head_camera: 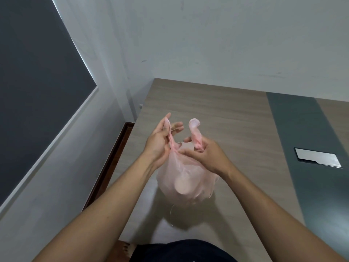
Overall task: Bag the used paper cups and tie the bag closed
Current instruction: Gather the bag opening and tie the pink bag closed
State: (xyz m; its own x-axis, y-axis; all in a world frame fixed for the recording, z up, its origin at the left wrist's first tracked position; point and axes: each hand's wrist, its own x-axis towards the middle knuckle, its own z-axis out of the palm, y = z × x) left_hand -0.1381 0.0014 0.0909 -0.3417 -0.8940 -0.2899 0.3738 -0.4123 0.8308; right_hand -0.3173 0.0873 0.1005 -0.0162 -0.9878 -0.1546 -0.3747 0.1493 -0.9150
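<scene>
From the head camera, looking down: the pink plastic bag [186,178] hangs bulging between the two forearms, just above the desk [226,114], and a pale rounded shape inside it [184,186] looks like one of the paper cups. No loose cups show on the desk, so the bagging looks finished. What remains is the tie, and that seems barely started: the two handles stand apart, uncrossed, with no knot visible.

The left hand [160,142] is closed on the left handle [169,133], the strip pinched and running up past the thumb, while its outer fingers fan loosely forward. The right hand [205,154] grips the right handle [195,135] low down, so its looped end pokes straight up above the fingers. Both wrists are raised and angled toward each other over the bag's mouth, close but not touching. Off to the right, a metal plate [318,157] sits flush in the desk's dark strip, well clear of the action.
</scene>
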